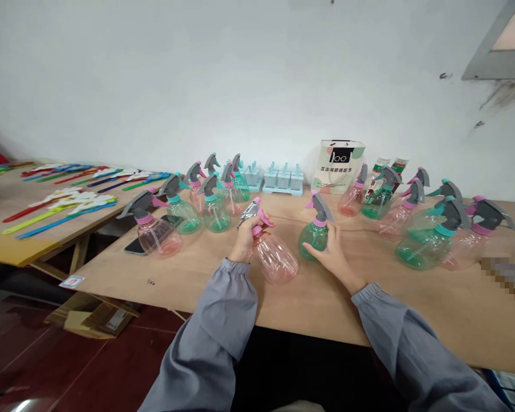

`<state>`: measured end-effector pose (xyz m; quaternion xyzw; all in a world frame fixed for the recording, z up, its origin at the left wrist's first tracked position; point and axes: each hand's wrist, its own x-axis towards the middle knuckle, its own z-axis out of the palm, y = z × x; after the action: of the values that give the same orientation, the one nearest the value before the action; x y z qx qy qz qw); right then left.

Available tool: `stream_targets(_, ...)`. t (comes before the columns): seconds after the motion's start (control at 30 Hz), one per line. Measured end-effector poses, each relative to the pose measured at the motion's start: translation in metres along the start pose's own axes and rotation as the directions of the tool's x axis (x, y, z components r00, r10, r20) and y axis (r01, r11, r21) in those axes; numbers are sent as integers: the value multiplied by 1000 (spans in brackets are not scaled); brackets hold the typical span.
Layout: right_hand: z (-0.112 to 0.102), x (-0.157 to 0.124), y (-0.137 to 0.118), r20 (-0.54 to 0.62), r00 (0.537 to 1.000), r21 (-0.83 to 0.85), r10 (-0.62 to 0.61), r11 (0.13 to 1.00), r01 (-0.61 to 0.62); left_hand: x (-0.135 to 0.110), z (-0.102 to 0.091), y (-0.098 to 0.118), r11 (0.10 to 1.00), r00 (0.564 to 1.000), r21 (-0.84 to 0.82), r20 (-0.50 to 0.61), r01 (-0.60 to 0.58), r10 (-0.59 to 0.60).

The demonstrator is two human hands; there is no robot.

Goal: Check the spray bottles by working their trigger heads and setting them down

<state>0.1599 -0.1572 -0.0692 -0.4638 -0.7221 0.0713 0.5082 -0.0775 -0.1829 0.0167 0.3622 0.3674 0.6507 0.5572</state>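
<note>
My left hand (243,240) is closed around the neck of a pink spray bottle (274,257) with a grey and pink trigger head, tilted over the wooden table (309,303). My right hand (332,252) rests its fingers against the side of a green spray bottle (313,234) standing upright just right of the pink one. Both forearms wear grey sleeves.
Several spray bottles stand in a group at the left (189,212) and another at the right (433,234). Light blue moulds (283,178) and a paper bag (338,166) sit at the back by the wall. A second table (8,240) at left holds coloured sticks. A phone (134,246) lies near the left edge.
</note>
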Motion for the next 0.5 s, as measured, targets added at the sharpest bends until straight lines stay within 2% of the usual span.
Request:
stream_targets(0.07, 0, 0, 0, -2, 1000, 5, -7, 1000, 7, -1, 1, 1, 1000, 1000, 22, 27, 13, -13)
stream_targets(0.17, 0, 0, -2, -6, 1000, 10, -11, 1000, 11, -3, 4, 3, 998, 997, 54, 78, -32, 28)
stream_targets(0.3, 0, -1, -4, -15, 1000, 9, -3, 1000, 3, -2, 5, 3, 995, 996, 46, 30, -86, 84)
stream_targets(0.37, 0, -1, -3, -14, 1000, 6, -2, 1000, 2, -2, 3, 3, 995, 995, 53, 41, -89, 87)
stream_targets(0.5, 0, -1, -1, -7, 1000, 4, -14, 1000, 14, -3, -8, 11, 978, 993, 174, 51, -118, 110)
